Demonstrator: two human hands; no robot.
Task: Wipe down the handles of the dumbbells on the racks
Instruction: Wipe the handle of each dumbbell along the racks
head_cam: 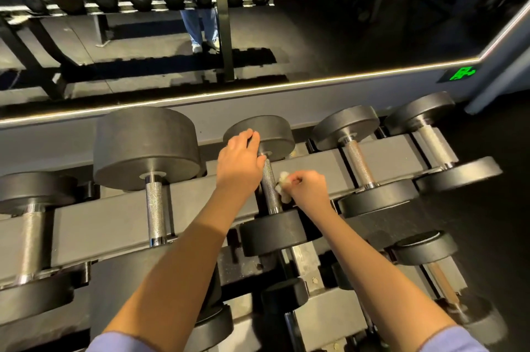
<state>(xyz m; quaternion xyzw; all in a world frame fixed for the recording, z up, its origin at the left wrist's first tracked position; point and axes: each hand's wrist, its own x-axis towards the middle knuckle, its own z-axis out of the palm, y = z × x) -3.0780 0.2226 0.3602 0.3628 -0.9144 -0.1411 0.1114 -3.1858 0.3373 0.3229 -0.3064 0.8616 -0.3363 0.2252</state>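
Several black dumbbells with knurled steel handles lie across the top tier of a grey rack (109,225). My left hand (238,162) rests on the far head of the middle dumbbell (272,133), fingers draped over its edge. My right hand (308,186) pinches a crumpled white wipe (282,185) and presses it against the right side of that dumbbell's handle (269,185). The near head (272,232) sits just below both hands.
A larger dumbbell (149,151) lies to the left and two smaller ones (355,151) to the right. A lower tier holds more dumbbells (424,248). A mirror (315,21) behind the rack reflects another rack and a standing person's legs.
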